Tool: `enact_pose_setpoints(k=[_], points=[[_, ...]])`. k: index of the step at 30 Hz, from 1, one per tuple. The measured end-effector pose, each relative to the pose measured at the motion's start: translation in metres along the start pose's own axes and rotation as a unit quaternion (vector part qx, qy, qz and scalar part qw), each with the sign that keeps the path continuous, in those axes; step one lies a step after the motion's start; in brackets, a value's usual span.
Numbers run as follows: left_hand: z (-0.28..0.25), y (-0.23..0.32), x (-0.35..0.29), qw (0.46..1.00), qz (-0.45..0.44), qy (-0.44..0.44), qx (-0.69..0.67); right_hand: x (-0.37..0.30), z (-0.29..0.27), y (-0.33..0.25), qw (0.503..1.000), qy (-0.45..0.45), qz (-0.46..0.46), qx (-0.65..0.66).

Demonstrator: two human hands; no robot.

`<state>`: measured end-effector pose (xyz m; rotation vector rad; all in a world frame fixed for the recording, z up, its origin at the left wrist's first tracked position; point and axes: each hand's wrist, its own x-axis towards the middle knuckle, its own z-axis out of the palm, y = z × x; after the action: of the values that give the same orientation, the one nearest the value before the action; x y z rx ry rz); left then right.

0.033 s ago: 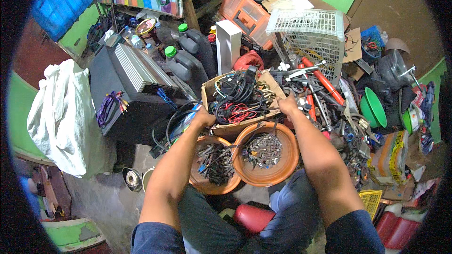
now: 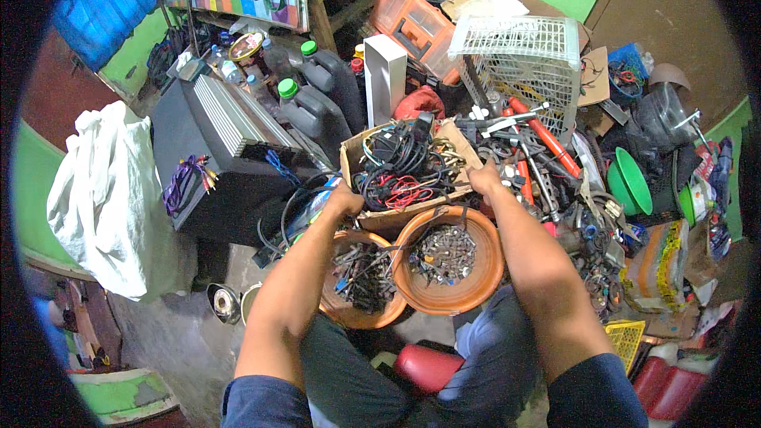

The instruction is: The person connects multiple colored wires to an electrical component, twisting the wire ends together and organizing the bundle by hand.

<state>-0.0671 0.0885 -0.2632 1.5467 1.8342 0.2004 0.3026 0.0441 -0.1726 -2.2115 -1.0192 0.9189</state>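
Observation:
My left hand (image 2: pixel 346 200) is closed on the near left corner of an open cardboard box (image 2: pixel 456 143). Its right side is gripped by my right hand (image 2: pixel 484 178). Inside the box lies a tangle of black cables (image 2: pixel 395 152), with red wires (image 2: pixel 406 190) near the front. Just below the box stand two round terracotta-coloured basins. The right basin (image 2: pixel 485 276) contains many small screws and metal bits (image 2: pixel 444 254). Dark screws and small parts (image 2: pixel 361 277) fill the left basin (image 2: pixel 369 320), which my left forearm partly covers. My fingertips are partly hidden against the cardboard.
Left of the box are a black cabinet-like case (image 2: pixel 230 206) and a white sack (image 2: pixel 103 206). Dark jugs with green caps (image 2: pixel 315 111) stand behind. On the right lie red-handled tools (image 2: pixel 547 139), a white plastic crate (image 2: pixel 523 55) and a green bowl (image 2: pixel 626 182).

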Motion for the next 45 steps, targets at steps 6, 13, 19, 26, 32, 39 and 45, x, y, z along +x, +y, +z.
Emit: enact_pose_setpoints(k=[6, 13, 19, 26, 32, 39, 45], points=[[-0.042, 0.059, -0.054, 0.995, 0.004, -0.075, -0.072, -0.010, -0.005, -0.002, 0.994, 0.079, -0.016, -0.067], [-0.065, 0.049, -0.061, 0.999, -0.013, -0.044, 0.000, -0.029, -0.015, -0.020, 0.993, 0.087, -0.072, -0.040], [-0.118, 0.015, -0.085, 0.999, -0.023, 0.028, -0.030, -0.060, 0.013, -0.045, 0.985, 0.070, -0.136, 0.086], [-0.129, -0.015, -0.113, 0.996, 0.009, 0.063, -0.058, -0.076, 0.036, -0.051, 0.978, -0.051, -0.119, 0.166], [-0.114, -0.024, -0.093, 0.999, -0.019, -0.002, -0.050, -0.059, -0.003, -0.053, 0.968, -0.238, -0.022, 0.082], [-0.125, 0.020, -0.115, 0.990, -0.058, 0.069, -0.113, -0.040, -0.057, -0.052, 0.979, -0.126, -0.070, 0.144], [-0.123, 0.122, -0.145, 0.921, 0.222, 0.320, 0.000, -0.021, -0.087, -0.003, 0.989, -0.024, -0.142, 0.044]])
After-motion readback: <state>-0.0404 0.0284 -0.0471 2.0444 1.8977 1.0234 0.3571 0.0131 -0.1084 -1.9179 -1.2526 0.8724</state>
